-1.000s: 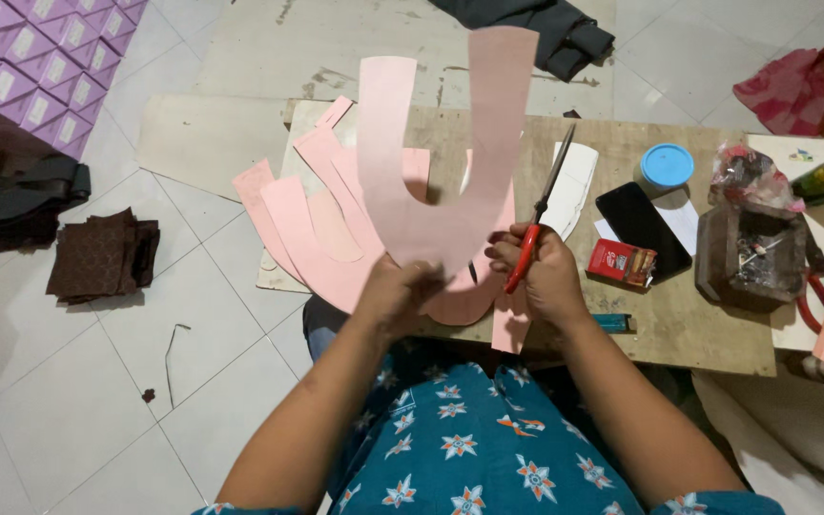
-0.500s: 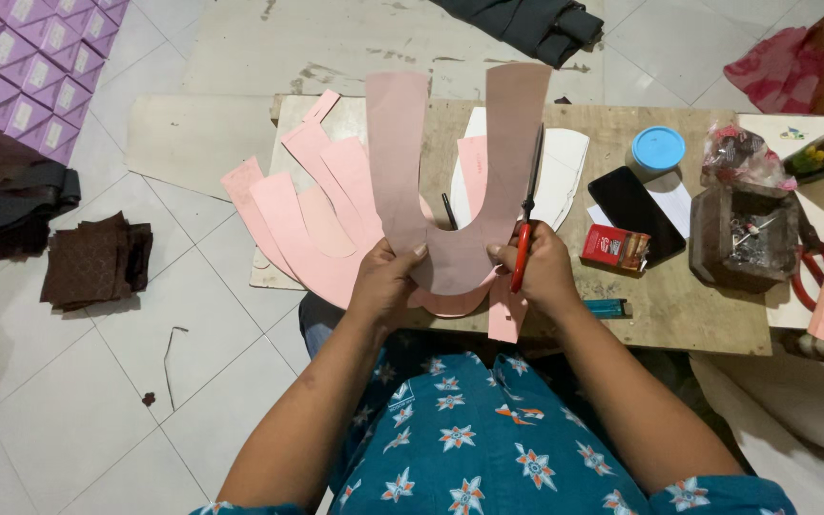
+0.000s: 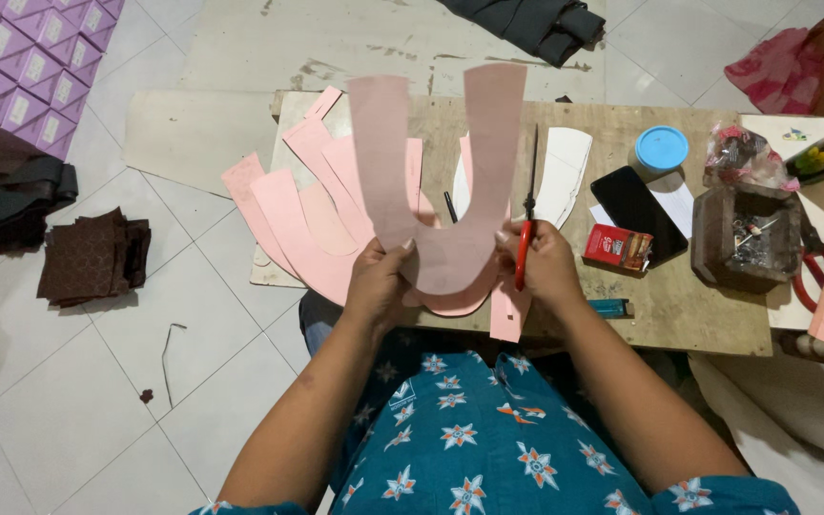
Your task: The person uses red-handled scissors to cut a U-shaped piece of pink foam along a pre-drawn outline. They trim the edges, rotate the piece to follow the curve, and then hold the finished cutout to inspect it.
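The U-shaped pink piece (image 3: 436, 191) is now raised upright at frame centre, pinched by the left hand (image 3: 379, 281); red-handled scissors (image 3: 526, 224) are gripped by the right hand (image 3: 541, 267), lifted off the bench (image 3: 698, 305).

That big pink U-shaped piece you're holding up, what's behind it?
Behind the U-shaped piece, held by both hands, lie lighter pink cut pieces fanned on the wooden board, plus a white piece. How many more pink pieces sit directly behind it is hidden.
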Tool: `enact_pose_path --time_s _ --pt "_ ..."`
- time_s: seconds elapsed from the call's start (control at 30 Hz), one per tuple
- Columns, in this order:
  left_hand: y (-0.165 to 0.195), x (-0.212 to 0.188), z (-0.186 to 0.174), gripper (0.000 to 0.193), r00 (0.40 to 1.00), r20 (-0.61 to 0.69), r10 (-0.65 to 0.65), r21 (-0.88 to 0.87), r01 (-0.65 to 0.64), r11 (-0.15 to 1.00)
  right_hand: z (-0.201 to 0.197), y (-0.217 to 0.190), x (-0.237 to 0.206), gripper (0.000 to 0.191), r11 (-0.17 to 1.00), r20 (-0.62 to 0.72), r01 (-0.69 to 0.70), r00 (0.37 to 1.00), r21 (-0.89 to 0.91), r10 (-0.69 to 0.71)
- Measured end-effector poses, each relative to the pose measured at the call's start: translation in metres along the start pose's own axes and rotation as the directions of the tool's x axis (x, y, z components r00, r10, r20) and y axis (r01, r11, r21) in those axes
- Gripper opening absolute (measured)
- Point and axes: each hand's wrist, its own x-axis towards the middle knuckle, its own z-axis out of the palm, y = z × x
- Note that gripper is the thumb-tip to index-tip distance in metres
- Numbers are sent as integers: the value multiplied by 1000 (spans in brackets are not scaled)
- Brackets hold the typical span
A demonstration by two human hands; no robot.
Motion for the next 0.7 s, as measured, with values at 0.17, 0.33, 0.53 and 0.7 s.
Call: enact_pose_path --time_s 0.17,0.33,0.53,0.7 --pt "6 3 -6 21 999 -51 18 -87 -23 996 -16 -3 8 43 893 -98 -87 994 -441 48" --pt "20 11 -2 28 1000 -13 -3 -196 0 981 -22 2 11 50 760 -60 -18 998 -649 -28" --pt "43 26 4 32 999 -28 -19 -109 15 994 -22 1 13 40 835 -43 -72 997 -545 59" --pt "46 30 0 30 1000 11 4 -101 -3 995 -23 1 11 44 773 -55 -37 998 -633 3"
